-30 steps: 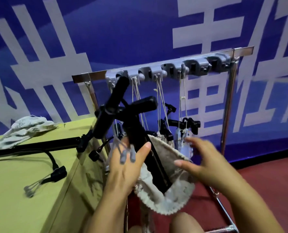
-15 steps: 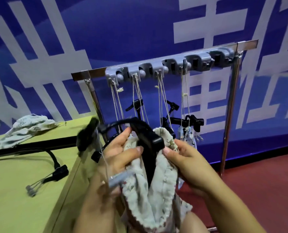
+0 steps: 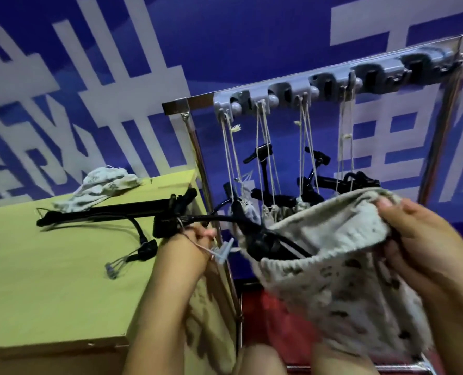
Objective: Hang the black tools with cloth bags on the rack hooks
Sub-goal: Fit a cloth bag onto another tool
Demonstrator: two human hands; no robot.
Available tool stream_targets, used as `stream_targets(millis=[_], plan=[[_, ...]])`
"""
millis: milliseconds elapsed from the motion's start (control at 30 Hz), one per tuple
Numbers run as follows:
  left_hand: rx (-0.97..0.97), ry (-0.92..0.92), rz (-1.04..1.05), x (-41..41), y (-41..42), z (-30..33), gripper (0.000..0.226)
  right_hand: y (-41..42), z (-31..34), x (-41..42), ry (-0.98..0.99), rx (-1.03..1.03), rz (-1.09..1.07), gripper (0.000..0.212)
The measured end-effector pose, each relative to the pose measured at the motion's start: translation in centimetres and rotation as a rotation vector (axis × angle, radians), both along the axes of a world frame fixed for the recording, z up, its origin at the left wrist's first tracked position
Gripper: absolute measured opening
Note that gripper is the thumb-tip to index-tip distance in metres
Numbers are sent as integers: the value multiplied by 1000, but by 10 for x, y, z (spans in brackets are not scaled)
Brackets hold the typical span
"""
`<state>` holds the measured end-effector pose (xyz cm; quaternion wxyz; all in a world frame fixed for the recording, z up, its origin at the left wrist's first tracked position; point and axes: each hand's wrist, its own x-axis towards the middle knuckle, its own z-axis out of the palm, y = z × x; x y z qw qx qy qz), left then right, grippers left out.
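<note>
The pale patterned cloth bag (image 3: 341, 266) has been pulled open wider and swung right since a moment ago, its black tool (image 3: 262, 239) now poking out of the mouth.

The right hand (image 3: 425, 239) pinches the bag's gathered rim; the left hand (image 3: 195, 250) curls round the tool's black cable and a thin drawstring. The tool's lower part is hidden inside the bag. On the grey rack hooks (image 3: 292, 93), four other bagged tools hang by strings, blurred and tangled. Another black tool (image 3: 111, 212) and a crumpled cloth bag (image 3: 103, 182) lie on the yellow-green table (image 3: 49, 280).
</note>
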<state>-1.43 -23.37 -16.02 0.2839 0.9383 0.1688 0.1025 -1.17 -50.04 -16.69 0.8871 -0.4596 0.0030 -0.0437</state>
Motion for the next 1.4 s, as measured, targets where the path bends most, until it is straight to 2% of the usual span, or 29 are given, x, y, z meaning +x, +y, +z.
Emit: stream_targets(millis=[33, 67, 167, 267, 367, 433, 500, 633, 767, 900, 1100, 1300, 1400], plan=[[25, -15, 12, -3, 3, 1, 18, -5, 4, 0, 0, 0, -26, 22], [-80, -72, -2, -2, 4, -2, 16, -6, 8, -1, -4, 4, -17, 23], [-617, -130, -99, 2, -13, -17, 31, 11, 7, -2, -7, 49, 90, 24], [-849, 22, -85, 20, -21, -50, 32, 26, 5, -1, -25, 121, 144, 19], [-815, 249, -167, 11, -27, -62, 27, 35, 10, -2, -64, 121, 216, 15], [-717, 240, -244, 3, -29, -64, 18, 42, 10, -4, -70, 99, 266, 15], [-733, 189, -286, 0, -29, -62, 18, 47, 7, -5, -55, 102, 300, 17], [-1026, 117, -167, 7, -29, -68, 17, 50, 10, -9, -31, 148, 328, 17], [-1272, 183, -98, 5, -41, -85, 24, 55, 15, -15, -59, 170, 360, 15], [-1393, 141, -61, 6, -46, -85, 25, 52, 17, -17, -83, 155, 363, 15], [-1403, 72, -12, 11, -31, -86, 7, 40, 10, -16, -106, 132, 374, 26], [-1283, -30, 15, -3, -29, -88, 22, 32, 12, -13, -89, 124, 307, 16], [-1288, -79, 8, -10, -26, -76, 25, 19, 8, -9, -70, 54, 208, 19]])
